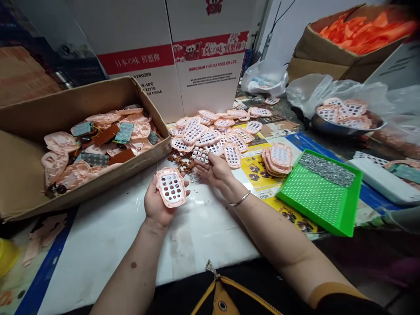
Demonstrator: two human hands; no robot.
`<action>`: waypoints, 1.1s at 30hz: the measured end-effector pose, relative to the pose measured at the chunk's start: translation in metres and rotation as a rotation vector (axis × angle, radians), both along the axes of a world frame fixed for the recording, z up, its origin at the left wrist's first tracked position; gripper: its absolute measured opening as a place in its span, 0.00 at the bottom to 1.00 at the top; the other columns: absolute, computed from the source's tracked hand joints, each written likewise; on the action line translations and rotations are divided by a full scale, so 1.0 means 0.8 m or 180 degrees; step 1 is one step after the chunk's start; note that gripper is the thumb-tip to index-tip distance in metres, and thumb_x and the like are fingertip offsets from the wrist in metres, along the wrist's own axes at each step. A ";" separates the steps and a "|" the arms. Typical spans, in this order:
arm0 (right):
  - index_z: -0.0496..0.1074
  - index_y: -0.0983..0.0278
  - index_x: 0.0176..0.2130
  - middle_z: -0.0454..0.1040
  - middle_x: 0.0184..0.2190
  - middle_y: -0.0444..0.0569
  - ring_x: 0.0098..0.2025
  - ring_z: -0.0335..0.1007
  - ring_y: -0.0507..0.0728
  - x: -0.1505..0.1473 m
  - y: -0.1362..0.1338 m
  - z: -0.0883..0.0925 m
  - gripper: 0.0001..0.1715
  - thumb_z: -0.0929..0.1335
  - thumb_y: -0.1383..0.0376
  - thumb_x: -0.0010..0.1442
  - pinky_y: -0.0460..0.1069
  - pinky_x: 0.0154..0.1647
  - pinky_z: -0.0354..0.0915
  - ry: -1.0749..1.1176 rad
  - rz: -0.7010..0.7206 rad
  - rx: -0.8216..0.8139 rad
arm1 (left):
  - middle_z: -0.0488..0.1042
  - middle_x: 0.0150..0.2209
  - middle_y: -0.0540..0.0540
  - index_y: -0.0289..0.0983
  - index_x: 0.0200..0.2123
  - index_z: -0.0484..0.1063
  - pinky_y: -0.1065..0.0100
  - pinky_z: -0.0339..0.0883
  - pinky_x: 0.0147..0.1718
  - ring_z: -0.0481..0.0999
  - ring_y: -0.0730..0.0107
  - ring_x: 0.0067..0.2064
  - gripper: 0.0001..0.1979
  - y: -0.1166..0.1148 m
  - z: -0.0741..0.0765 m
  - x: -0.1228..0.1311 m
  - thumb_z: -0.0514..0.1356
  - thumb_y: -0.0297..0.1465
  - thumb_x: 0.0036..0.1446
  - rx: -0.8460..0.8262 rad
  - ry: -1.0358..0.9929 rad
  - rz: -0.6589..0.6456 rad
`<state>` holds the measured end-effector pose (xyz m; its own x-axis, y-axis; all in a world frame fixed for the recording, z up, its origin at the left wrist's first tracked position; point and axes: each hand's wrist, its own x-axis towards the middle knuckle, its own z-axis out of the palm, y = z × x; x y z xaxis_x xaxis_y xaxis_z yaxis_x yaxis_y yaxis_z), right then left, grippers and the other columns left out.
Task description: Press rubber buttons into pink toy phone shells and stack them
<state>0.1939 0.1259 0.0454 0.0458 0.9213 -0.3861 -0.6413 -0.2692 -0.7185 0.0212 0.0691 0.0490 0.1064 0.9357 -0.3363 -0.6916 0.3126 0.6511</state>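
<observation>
The left hand (155,203) is half curled, palm up, around a pink shell (171,187) above the white surface (203,236). The right hand (219,173), fingers partly bent, holds a button pad (199,155) before a heap of similar shells (208,138). A cardboard box (154,157) flanks the left; a white carton (210,96) bars the far side. Rightward stand a shell stack (278,158) and a green tray (313,194).

The white box (210,97) at upper middle of the frame reads "日本の味 鮮蟹柳" on its red band (103,64); below, "DONGSHAN YINGJIA FOOD CO. LTD." at right, "FROZEN", "-18°C", "X227G" and "OF CHINA" at left.
</observation>
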 end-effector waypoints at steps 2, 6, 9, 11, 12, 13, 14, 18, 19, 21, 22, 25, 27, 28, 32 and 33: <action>0.67 0.62 0.41 0.80 0.28 0.44 0.26 0.78 0.51 0.000 -0.002 0.001 0.11 0.57 0.67 0.73 0.44 0.29 0.74 0.0177 0.0002 0.0096 | 0.80 0.43 0.34 0.35 0.58 0.69 0.55 0.78 0.29 0.83 0.52 0.36 0.25 0.002 -0.003 0.000 0.45 0.44 0.69 0.0020 -0.0011 0.0036; 0.69 0.62 0.40 0.81 0.33 0.44 0.29 0.79 0.50 -0.006 -0.005 -0.010 0.09 0.61 0.66 0.71 0.47 0.36 0.76 0.0003 0.0414 0.0628 | 0.80 0.40 0.38 0.35 0.48 0.74 0.53 0.78 0.36 0.82 0.54 0.37 0.22 0.004 -0.009 0.000 0.50 0.45 0.67 0.0113 -0.0036 0.0215; 0.73 0.62 0.42 0.82 0.40 0.47 0.39 0.80 0.54 -0.012 -0.014 -0.020 0.11 0.64 0.59 0.68 0.52 0.46 0.76 -0.0942 0.0375 0.1716 | 0.81 0.40 0.40 0.38 0.46 0.75 0.50 0.77 0.42 0.82 0.55 0.38 0.20 0.004 -0.014 0.000 0.54 0.45 0.65 0.0189 -0.0056 0.0213; 0.75 0.62 0.45 0.82 0.44 0.50 0.45 0.79 0.56 -0.016 -0.024 -0.025 0.14 0.65 0.58 0.68 0.53 0.50 0.73 -0.2066 0.0180 0.2658 | 0.81 0.41 0.41 0.38 0.48 0.76 0.50 0.75 0.46 0.81 0.56 0.40 0.20 0.003 -0.018 0.000 0.55 0.46 0.64 0.0310 -0.0099 0.0158; 0.76 0.62 0.48 0.81 0.46 0.52 0.47 0.78 0.57 -0.018 -0.029 -0.027 0.15 0.64 0.59 0.68 0.54 0.51 0.72 -0.2656 0.0127 0.3122 | 0.81 0.42 0.42 0.39 0.49 0.76 0.52 0.74 0.48 0.81 0.57 0.42 0.20 0.003 -0.019 0.000 0.56 0.46 0.64 0.0377 -0.0099 0.0174; 0.75 0.63 0.50 0.81 0.47 0.53 0.48 0.78 0.57 -0.019 -0.034 -0.029 0.16 0.63 0.61 0.69 0.55 0.52 0.72 -0.3202 0.0118 0.3543 | 0.81 0.42 0.42 0.39 0.50 0.76 0.55 0.73 0.50 0.81 0.58 0.44 0.20 0.003 -0.020 0.000 0.57 0.46 0.64 0.0440 -0.0074 0.0229; 0.75 0.63 0.52 0.81 0.48 0.54 0.50 0.78 0.57 -0.021 -0.039 -0.031 0.17 0.62 0.64 0.69 0.56 0.54 0.71 -0.3671 0.0141 0.3916 | 0.80 0.43 0.43 0.40 0.51 0.75 0.58 0.72 0.51 0.80 0.60 0.46 0.20 0.003 -0.020 -0.001 0.57 0.45 0.64 0.0491 -0.0029 0.0311; 0.74 0.65 0.55 0.79 0.52 0.58 0.55 0.75 0.59 -0.028 -0.049 -0.037 0.20 0.60 0.69 0.70 0.59 0.59 0.66 -0.4761 0.0186 0.4775 | 0.79 0.46 0.40 0.37 0.54 0.75 0.62 0.71 0.52 0.78 0.59 0.50 0.22 0.001 -0.017 -0.001 0.57 0.45 0.64 0.0521 0.0136 0.0404; 0.74 0.65 0.55 0.79 0.53 0.58 0.56 0.75 0.59 -0.029 -0.050 -0.038 0.20 0.60 0.69 0.70 0.60 0.59 0.66 -0.4874 0.0183 0.4866 | 0.79 0.46 0.40 0.37 0.54 0.74 0.62 0.71 0.52 0.78 0.58 0.51 0.23 0.001 -0.015 -0.001 0.57 0.45 0.63 0.0515 0.0141 0.0356; 0.74 0.66 0.55 0.78 0.54 0.58 0.56 0.75 0.60 -0.031 -0.050 -0.038 0.20 0.59 0.68 0.70 0.60 0.59 0.66 -0.5038 0.0151 0.4946 | 0.79 0.45 0.40 0.37 0.54 0.74 0.63 0.71 0.52 0.78 0.58 0.51 0.23 0.000 -0.014 -0.001 0.58 0.44 0.63 0.0549 0.0138 0.0336; 0.73 0.67 0.55 0.78 0.54 0.58 0.56 0.75 0.60 -0.031 -0.050 -0.037 0.20 0.59 0.68 0.71 0.60 0.58 0.67 -0.5100 0.0120 0.4963 | 0.79 0.45 0.40 0.37 0.54 0.74 0.63 0.71 0.52 0.78 0.59 0.51 0.22 -0.001 -0.013 -0.001 0.58 0.43 0.63 0.0585 0.0136 0.0360; 0.74 0.67 0.53 0.78 0.53 0.58 0.55 0.75 0.61 -0.030 -0.052 -0.032 0.19 0.60 0.63 0.72 0.60 0.57 0.67 -0.5187 0.0092 0.4971 | 0.79 0.44 0.41 0.37 0.52 0.75 0.65 0.71 0.51 0.78 0.60 0.52 0.19 0.000 -0.013 -0.002 0.57 0.42 0.64 0.0614 0.0158 0.0368; 0.74 0.66 0.52 0.79 0.52 0.58 0.54 0.75 0.61 -0.030 -0.055 -0.028 0.21 0.60 0.57 0.72 0.60 0.58 0.66 -0.5187 0.0186 0.4975 | 0.79 0.45 0.40 0.37 0.51 0.75 0.63 0.71 0.52 0.77 0.58 0.53 0.20 0.001 -0.015 -0.003 0.57 0.43 0.64 0.0581 0.0216 0.0351; 0.74 0.65 0.52 0.79 0.52 0.57 0.54 0.75 0.61 -0.030 -0.056 -0.026 0.23 0.60 0.55 0.72 0.60 0.59 0.65 -0.5185 0.0246 0.4979 | 0.79 0.45 0.40 0.37 0.50 0.76 0.62 0.71 0.53 0.77 0.56 0.54 0.21 0.001 -0.016 -0.004 0.57 0.45 0.63 0.0591 0.0241 0.0357; 0.73 0.67 0.55 0.77 0.54 0.61 0.57 0.72 0.64 -0.030 -0.059 -0.024 0.30 0.59 0.48 0.71 0.63 0.60 0.63 -0.5165 0.0386 0.4871 | 0.79 0.48 0.40 0.38 0.48 0.77 0.60 0.68 0.57 0.75 0.54 0.58 0.20 0.003 -0.020 -0.006 0.60 0.46 0.60 0.0705 0.0272 0.0369; 0.72 0.68 0.56 0.76 0.55 0.62 0.58 0.71 0.65 -0.031 -0.059 -0.024 0.32 0.58 0.47 0.71 0.63 0.60 0.63 -0.5175 0.0408 0.4811 | 0.79 0.48 0.40 0.38 0.47 0.77 0.59 0.68 0.57 0.74 0.54 0.58 0.20 0.003 -0.020 -0.006 0.61 0.46 0.60 0.0717 0.0282 0.0375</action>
